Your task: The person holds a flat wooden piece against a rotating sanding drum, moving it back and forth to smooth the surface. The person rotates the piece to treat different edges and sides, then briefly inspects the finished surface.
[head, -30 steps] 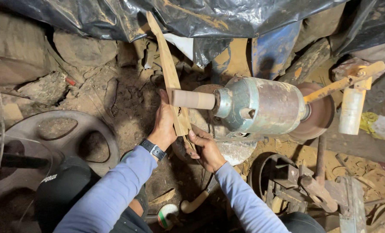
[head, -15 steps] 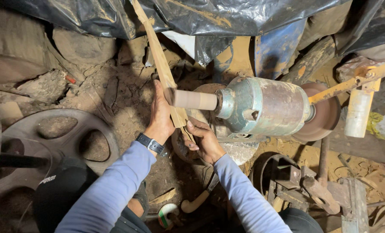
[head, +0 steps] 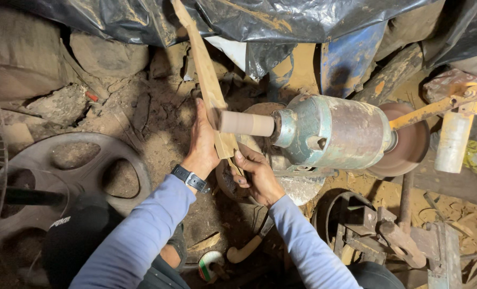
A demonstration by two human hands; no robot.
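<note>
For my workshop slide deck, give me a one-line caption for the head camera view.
Both hands, left hand and right hand, press a long wooden strip against the drum of a motor.

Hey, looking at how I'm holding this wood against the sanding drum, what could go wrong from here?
The left hand and right hand grip the long wooden strip right beside the sanding drum; a slip could likely drag fingers onto it. The strip's long free end could catch the black plastic sheet overhead.
</note>
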